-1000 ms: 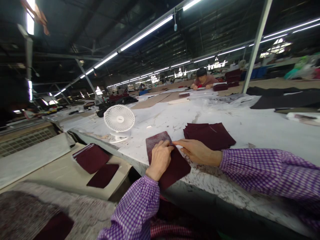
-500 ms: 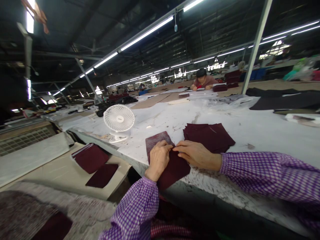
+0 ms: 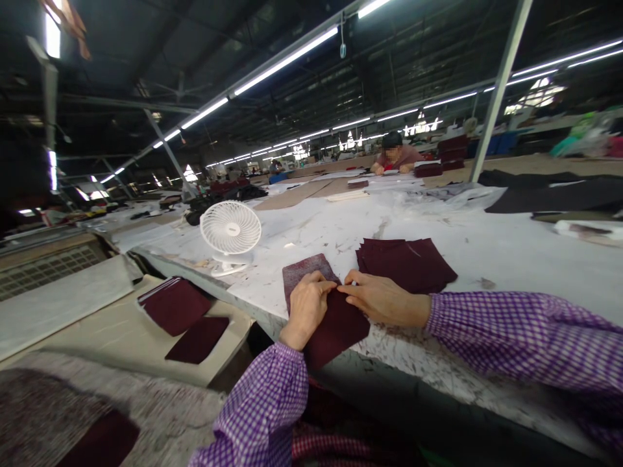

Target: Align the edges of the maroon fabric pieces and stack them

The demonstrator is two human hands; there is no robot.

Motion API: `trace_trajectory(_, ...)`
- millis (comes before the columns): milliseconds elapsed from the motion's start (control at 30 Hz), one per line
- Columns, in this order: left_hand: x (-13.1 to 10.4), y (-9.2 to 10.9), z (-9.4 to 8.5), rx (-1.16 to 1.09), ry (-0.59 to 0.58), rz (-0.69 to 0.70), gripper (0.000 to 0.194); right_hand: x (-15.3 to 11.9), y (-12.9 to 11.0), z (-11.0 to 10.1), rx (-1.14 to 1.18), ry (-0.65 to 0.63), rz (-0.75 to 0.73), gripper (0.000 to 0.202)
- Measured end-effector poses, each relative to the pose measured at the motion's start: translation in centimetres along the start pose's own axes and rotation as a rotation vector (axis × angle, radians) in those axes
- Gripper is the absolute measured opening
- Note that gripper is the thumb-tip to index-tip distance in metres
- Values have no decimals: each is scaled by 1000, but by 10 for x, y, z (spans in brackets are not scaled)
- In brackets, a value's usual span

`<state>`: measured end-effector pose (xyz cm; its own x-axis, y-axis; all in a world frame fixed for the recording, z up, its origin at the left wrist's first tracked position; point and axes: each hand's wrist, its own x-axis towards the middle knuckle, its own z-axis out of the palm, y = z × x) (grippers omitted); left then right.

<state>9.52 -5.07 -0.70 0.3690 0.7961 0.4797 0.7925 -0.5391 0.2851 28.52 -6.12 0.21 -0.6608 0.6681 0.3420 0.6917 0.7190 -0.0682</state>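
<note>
A dark maroon fabric piece (image 3: 341, 332) is laid at the near edge of a white, stained tabletop (image 3: 506, 256), its near corner reaching past the edge; a mottled greyish area is seen at its far end. Clockwise from the fabric, purple checked sleeves (image 3: 270, 395) are seen at 3 and 8 o'clock. The left hand (image 3: 307, 308) is rested on the fabric with fingers bent; by the right hand (image 3: 382, 298), index finger and thumb are held out close to the left fingertips. Whether fabric is gripped by either hand cannot be told. A maroon pile (image 3: 406, 264) is set at 2 o'clock, a white fan (image 3: 231, 228) at 10. At 9 o'clock, more maroon pieces (image 3: 180, 310) are laid on a lower beige surface (image 3: 121, 337). A person (image 3: 402, 157) is seen at 1 o'clock, well apart.
</note>
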Motion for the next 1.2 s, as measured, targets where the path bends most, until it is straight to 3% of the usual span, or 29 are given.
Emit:
trace_trajectory(233, 0, 8, -4, 236, -64, 90, 30, -1, -3, -1, 62, 38, 82, 30)
trace_trajectory(367, 0, 10, -5, 282, -75, 92, 30, 2, 1, 6, 139, 108, 66, 41)
trace_trajectory(600, 0, 13, -6, 268, -69, 99, 30, 8, 2, 8, 33, 20, 14, 41)
trace_trajectory(733, -2, -1, -15, 115, -80, 84, 24, 8, -2, 3, -64, -7, -10, 39)
trace_trajectory(933, -26, -40, -40, -1, -7, 77, 22, 13, -5, -1, -151, -95, -17, 39)
trace_trajectory(1067, -40, -54, -40, 23, 57, 167, 26, 22, -9, -10, -165, -153, -20, 39)
trace_trajectory(1200, -45, -55, -36, 152, 101, 248, 27, 32, -10, -22, -197, -269, -53, 41)
